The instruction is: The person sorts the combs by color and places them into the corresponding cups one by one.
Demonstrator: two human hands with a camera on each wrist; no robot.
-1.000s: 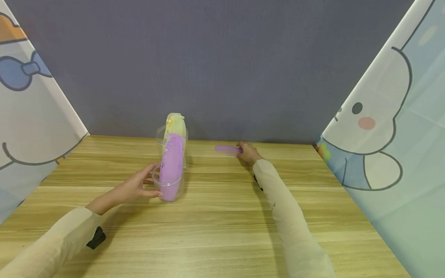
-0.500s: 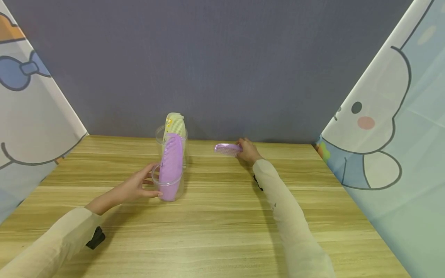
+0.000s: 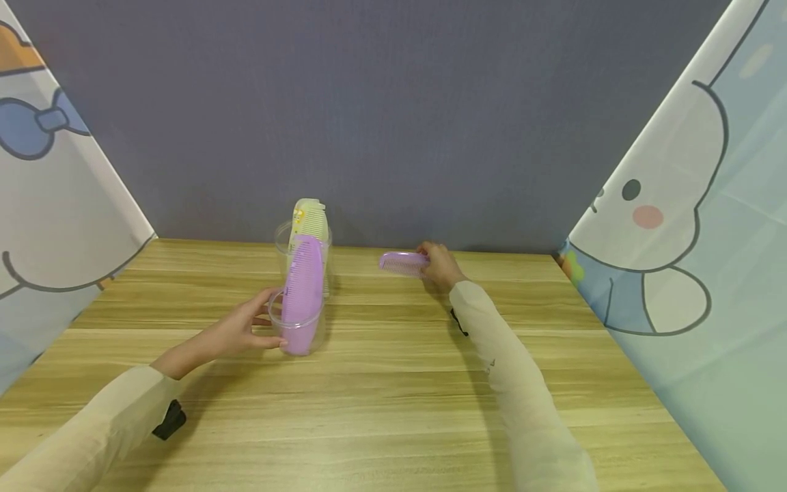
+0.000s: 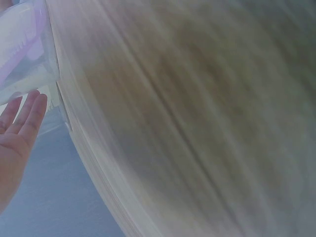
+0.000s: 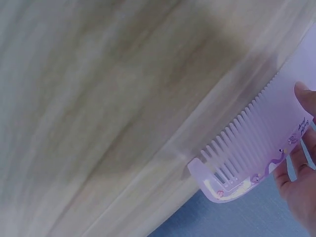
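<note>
My left hand [image 3: 236, 333] holds a clear plastic cup [image 3: 318, 336] from its left side, thumb at the front and fingers behind. A purple comb [image 3: 304, 283] stands in that cup, leaning slightly. Directly behind, a second clear cup [image 3: 283, 240] contains a pale yellow comb [image 3: 310, 217]. In the left wrist view the left hand [image 4: 22, 126] has its fingertips at the cup's wall [image 4: 39, 74]. Over at the back right, my right hand [image 3: 441, 266] pinches one end of another purple comb [image 3: 401, 262]. The right wrist view shows this comb's teeth [image 5: 239, 143] toward the tabletop.
The wooden table [image 3: 369, 410] ends at a dark grey wall [image 3: 393, 123] just behind the right hand and rear cup. Cartoon-printed panels [image 3: 688, 225] flank both sides.
The comb in my right hand has tilted so that its back and teeth show more clearly, and the right hand's fingers have risen slightly. My left hand and both cups stay put.
</note>
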